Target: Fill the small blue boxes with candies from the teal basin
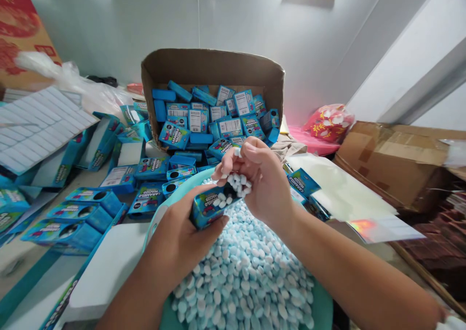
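Note:
Over a turquoise tub (325, 303), my left hand (182, 228) grips a small blue candy box (206, 206) tilted on its side. A dark round opening shows in the box, with a few white candies around it. My right hand (264, 184) is cupped beside that opening and holds a small heap of white candies (239, 184), some lying at the hole. Below both hands the tub is filled with pale blue and white oval candies (251, 267).
Behind the tub stands a cardboard carton (211, 68) with many blue boxes in it. More blue boxes with round holes (73, 213) lie at the left, near stacked flat sheets (43, 126). White sheets (338, 184) and a brown carton (400, 160) are at the right.

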`<state>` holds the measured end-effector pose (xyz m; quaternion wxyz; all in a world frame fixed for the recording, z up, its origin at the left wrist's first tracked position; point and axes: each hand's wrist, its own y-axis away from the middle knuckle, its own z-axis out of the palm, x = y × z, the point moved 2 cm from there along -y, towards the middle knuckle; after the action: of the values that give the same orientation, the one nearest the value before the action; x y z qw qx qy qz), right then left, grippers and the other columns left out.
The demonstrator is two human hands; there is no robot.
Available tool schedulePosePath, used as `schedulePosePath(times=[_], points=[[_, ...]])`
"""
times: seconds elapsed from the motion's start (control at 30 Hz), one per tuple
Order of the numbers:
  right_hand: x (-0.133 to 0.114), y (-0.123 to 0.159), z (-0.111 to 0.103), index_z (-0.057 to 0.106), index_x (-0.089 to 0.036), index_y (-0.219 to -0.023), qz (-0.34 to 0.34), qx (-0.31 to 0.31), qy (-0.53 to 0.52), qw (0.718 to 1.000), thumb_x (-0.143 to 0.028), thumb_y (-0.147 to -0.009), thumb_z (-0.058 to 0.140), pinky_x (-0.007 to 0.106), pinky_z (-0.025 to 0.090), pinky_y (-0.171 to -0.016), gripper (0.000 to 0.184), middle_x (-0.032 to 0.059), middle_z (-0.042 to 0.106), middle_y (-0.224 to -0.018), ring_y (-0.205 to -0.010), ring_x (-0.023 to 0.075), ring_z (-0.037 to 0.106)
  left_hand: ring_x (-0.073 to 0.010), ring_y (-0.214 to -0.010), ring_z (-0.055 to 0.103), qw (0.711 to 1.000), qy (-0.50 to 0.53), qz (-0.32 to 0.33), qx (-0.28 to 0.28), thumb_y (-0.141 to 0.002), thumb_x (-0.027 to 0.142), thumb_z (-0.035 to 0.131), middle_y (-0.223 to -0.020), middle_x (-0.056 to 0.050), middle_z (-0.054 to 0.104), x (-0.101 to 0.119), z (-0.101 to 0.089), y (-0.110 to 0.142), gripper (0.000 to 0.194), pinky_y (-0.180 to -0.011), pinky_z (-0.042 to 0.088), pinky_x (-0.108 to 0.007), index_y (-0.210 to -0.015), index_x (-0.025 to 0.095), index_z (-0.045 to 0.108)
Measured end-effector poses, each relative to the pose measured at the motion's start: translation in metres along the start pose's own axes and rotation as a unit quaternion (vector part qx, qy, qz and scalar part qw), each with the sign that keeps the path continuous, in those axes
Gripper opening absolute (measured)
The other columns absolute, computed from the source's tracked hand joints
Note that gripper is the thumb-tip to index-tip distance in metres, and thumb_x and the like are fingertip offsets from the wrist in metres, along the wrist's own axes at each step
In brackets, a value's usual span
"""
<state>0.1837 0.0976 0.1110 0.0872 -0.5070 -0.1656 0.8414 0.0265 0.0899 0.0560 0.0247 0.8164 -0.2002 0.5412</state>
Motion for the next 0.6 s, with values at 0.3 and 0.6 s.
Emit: schedulePosePath(times=[0.3,0.6], points=[[-0.0056,0.0019,0.0032,0.043,-0.023,-0.072,-0.04,-0.009,0.016,0.999,-0.037,-0.092,0.059,0.025,0.047,-0.059,0.029,-0.0035,0.056,-0.069,-0.058,0.013,0.055,-0.0298,-0.112,0.069,0.996,-0.052,0.069,-0.003,-0.083,0.041,0.076,-0.125,-0.002,0.073,0.0048,-0.0048,0.0033,0.048,-0.101,0.054,-0.039,-0.13,0.033,0.069],[-0.0021,0.0046,-0.0006,0.061,-0.022,-0.082,-0.044,-0.053,0.013,0.998,-0.038,-0.101,0.053,0.024,0.045,-0.055,0.026,-0.0043,0.049,-0.066,-0.053,0.0117,0.053,-0.0267,-0.106,0.069,0.999,-0.023,0.01,-0.038,-0.082,0.044,0.076,-0.119,-0.001,0.073,0.0006,-0.0037,-0.0008,0.05,-0.095,0.054,-0.036,-0.129,0.032,0.065]])
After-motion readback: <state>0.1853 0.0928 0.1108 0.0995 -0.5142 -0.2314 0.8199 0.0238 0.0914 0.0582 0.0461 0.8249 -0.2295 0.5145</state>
